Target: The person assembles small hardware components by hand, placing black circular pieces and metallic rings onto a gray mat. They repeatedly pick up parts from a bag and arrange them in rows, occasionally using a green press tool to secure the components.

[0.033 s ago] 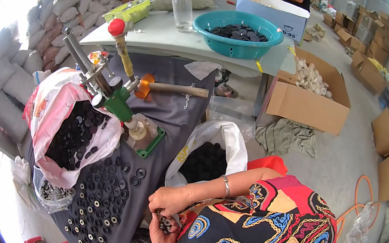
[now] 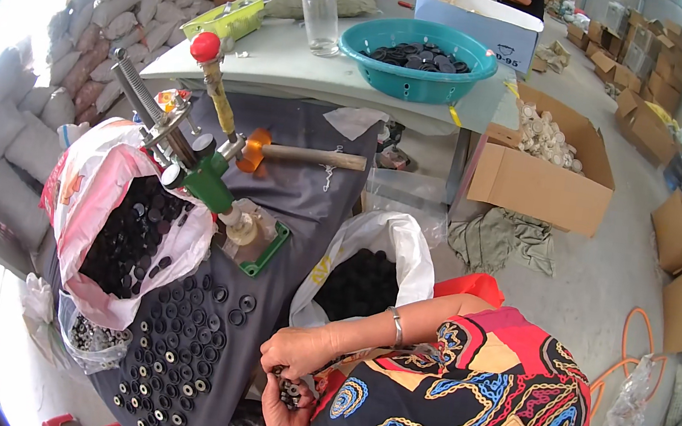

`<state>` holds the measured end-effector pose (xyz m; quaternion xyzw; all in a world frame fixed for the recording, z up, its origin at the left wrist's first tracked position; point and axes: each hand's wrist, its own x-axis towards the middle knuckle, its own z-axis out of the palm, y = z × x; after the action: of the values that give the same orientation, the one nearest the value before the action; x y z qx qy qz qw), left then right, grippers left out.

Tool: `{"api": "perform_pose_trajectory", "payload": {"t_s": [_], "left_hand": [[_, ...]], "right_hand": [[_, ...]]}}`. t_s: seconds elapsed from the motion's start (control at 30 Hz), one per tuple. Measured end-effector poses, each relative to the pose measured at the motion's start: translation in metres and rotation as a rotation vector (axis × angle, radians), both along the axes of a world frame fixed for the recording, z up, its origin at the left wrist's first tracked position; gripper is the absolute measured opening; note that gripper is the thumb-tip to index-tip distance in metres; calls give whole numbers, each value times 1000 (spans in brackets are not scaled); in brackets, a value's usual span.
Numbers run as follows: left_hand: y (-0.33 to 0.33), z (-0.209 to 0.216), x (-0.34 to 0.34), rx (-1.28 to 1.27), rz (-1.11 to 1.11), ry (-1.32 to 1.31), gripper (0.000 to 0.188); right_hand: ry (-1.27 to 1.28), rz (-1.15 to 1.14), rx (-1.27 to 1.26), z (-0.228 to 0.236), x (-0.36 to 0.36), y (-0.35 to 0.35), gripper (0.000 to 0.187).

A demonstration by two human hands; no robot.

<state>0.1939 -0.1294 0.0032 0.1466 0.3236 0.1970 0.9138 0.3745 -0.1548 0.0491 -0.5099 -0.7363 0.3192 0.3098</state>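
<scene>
My left hand (image 2: 281, 416) is cupped around a handful of small metal rings (image 2: 290, 392), near the right edge of the dark cloth. Directly above it, my right hand (image 2: 298, 352), with a bracelet on its wrist, has its fingers bent down into that handful. Its fingertips are partly hidden, so what they pinch cannot be made out. To the left, many round black caps (image 2: 186, 326) lie spread on the cloth; several nearer ones have a pale ring inside. A small clear bag (image 2: 93, 344) of similar small metal parts rests beside them.
A green hand press (image 2: 211, 183) with a red knob stands behind the caps, near a mallet (image 2: 314, 157). Open bags of black parts flank it: a pink-white bag (image 2: 77, 239) and a white bag (image 2: 413, 253). Farther back are a teal basin (image 2: 414, 85) and a cardboard box (image 2: 534, 187).
</scene>
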Motion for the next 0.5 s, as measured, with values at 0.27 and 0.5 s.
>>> {"api": "perform_pose_trajectory", "payload": {"t_s": [0.27,0.5], "left_hand": [[3,-2,-2,-27,18,-15,23],[2,0,-3,21,19,5,21]], "right_hand": [[13,17,-14,0,-1,2,24],[55,35,32,-5,-2,2,16]]}}
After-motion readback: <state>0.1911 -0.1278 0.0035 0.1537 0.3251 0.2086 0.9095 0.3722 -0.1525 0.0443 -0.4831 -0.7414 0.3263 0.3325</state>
